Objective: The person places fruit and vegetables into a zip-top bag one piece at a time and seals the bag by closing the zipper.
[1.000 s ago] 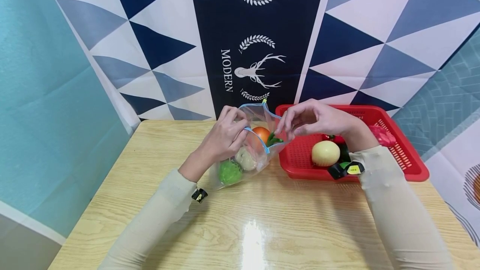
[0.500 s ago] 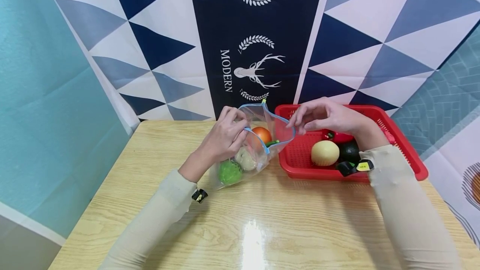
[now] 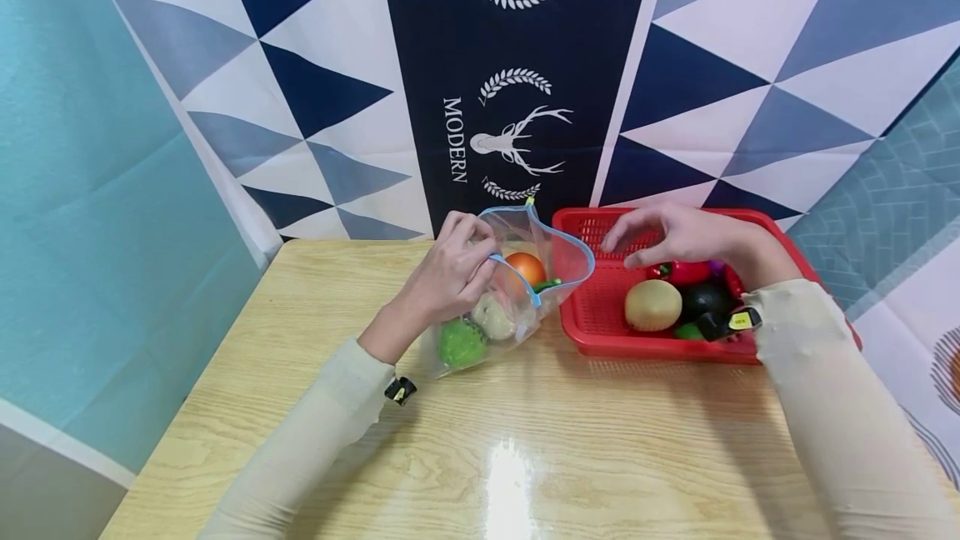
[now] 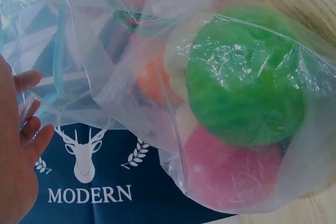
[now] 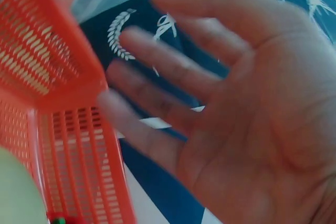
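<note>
A clear zip bag (image 3: 564, 247) with a blue-edged mouth stands on the table, its mouth spread. My left hand (image 3: 456, 267) pinches the left side of the mouth. Inside lie an orange round piece (image 3: 527, 268), a thin green piece (image 3: 547, 284), a pale round piece (image 3: 492, 317) and a bumpy green ball-shaped piece (image 3: 461, 343). The left wrist view also shows a magenta piece (image 4: 231, 169) through the plastic. My right hand (image 3: 686, 242), fingers spread and holding nothing, hovers over the red basket (image 3: 637, 346), right of the bag.
Within the basket sit a pale yellow oval piece (image 3: 652, 305), a dark round piece (image 3: 707, 302) and a red pepper-like piece (image 3: 688, 272), partly under the right arm. A patterned cloth (image 3: 517, 48) hangs behind the wooden table (image 3: 420, 457).
The right hand has drawn away from the bag's mouth, rightward over the basket. The thin green piece, earlier at its fingertips, now lies in the bag. The left hand keeps its place.
</note>
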The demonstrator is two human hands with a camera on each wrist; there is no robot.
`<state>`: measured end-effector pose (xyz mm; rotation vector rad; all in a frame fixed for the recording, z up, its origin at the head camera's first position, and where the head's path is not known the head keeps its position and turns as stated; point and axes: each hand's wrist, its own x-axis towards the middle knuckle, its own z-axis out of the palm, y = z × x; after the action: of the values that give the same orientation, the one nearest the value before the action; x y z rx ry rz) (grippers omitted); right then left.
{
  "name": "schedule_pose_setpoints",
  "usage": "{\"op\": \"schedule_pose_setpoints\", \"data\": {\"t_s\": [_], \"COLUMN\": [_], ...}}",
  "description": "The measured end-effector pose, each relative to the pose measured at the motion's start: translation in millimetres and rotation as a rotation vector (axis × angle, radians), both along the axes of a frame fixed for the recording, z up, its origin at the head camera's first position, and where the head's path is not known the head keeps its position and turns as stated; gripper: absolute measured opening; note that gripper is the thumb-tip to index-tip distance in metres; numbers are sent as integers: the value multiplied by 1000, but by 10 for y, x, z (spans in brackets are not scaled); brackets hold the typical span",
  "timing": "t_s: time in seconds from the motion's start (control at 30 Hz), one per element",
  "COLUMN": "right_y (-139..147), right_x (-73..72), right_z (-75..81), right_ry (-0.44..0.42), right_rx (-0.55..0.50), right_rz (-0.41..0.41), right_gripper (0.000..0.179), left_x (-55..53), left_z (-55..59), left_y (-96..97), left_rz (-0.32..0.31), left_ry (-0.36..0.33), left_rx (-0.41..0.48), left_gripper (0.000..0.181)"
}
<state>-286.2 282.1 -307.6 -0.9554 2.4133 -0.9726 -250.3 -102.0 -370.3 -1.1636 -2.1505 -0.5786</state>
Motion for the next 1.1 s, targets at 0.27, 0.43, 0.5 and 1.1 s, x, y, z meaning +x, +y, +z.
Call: {"op": "schedule_pose_setpoints", "data": {"t_s": [0.27,0.43,0.5,1.1], "right_y": [84,138,160,251], "right_x": [-64,-89,-99,-128], "right_z": [-98,-202,-253,-410], "right_ry": [-162,-256,-307,-341], "right_rx": [347,413,422,422], "right_rz": [-61,-74,-82,-81], "right_gripper": [58,57,57,50], "left_x": [-13,-2,9,27], "left_z": [7,15,23,32], "left_y": [9,11,13,1], "left_rz": [-5,-3,-1,1], "left_ry": [3,-4,-11,-18], "left_rx": [-2,-7,-11,-14], "left_gripper": [25,25,24,24]}}
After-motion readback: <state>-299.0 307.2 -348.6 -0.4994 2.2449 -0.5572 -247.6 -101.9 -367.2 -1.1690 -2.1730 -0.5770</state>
